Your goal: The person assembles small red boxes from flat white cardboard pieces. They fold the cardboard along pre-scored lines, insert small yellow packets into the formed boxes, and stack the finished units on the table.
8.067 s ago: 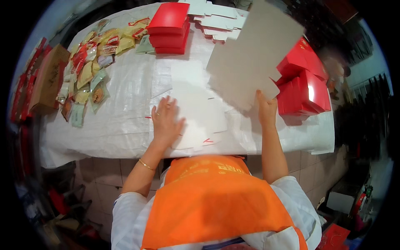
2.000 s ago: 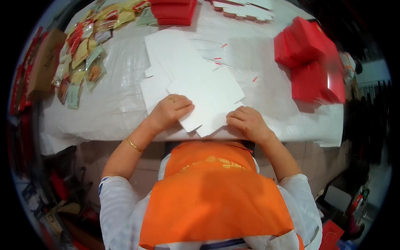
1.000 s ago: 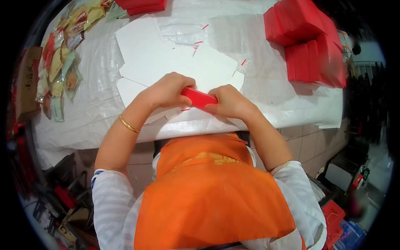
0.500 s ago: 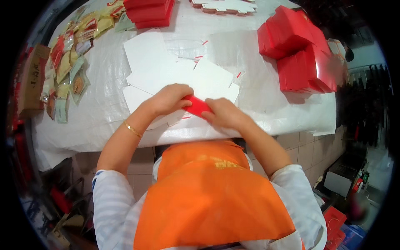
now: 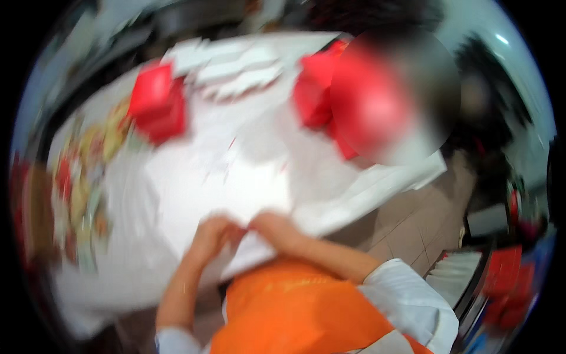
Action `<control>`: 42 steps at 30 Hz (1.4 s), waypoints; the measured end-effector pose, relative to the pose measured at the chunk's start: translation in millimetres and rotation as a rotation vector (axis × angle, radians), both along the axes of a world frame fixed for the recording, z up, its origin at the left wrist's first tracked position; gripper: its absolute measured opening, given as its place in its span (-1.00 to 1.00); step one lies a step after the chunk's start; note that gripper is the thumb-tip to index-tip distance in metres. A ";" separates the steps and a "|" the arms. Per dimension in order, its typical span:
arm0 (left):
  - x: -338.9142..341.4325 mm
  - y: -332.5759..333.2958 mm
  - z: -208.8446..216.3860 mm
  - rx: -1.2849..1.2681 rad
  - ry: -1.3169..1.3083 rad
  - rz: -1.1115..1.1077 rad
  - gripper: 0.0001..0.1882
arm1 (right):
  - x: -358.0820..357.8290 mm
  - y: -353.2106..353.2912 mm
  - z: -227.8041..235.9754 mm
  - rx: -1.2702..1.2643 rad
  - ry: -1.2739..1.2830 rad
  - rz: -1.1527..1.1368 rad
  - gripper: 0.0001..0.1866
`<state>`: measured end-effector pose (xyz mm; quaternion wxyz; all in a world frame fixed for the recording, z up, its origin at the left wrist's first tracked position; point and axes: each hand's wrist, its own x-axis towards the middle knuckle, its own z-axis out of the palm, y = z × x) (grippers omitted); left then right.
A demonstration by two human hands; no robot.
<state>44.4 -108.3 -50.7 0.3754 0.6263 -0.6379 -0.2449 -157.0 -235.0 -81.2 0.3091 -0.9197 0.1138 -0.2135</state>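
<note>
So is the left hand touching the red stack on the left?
Apart: the head view shows white card between the left hand and the red stack.

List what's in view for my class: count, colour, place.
Packets: count unclear, mainly yellow, left
Carton: one, brown, far left
Box stack: one, red, back left
Card pile: one, white, back middle
Box group: one, red, back right
Card sheets: count unclear, white, under the hands
Table cover: one, white, centre
Red items: count unclear, red, lower right
Apron: one, orange, lower middle
Left hand: one, bare, front middle
Right hand: one, bare, beside it
</note>
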 end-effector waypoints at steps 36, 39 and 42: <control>-21.4 25.1 9.7 -0.337 -0.485 -0.071 -0.84 | -7.8 24.5 17.3 -0.333 -0.256 -0.025 -0.86; -33.4 26.1 18.1 -0.392 -0.493 -0.091 -0.79 | -16.3 25.8 20.1 -0.367 -0.265 0.014 -0.87; -40.1 35.8 15.7 -0.198 -0.564 -0.178 -0.79 | -26.2 27.2 14.0 -0.348 -0.185 0.082 -0.89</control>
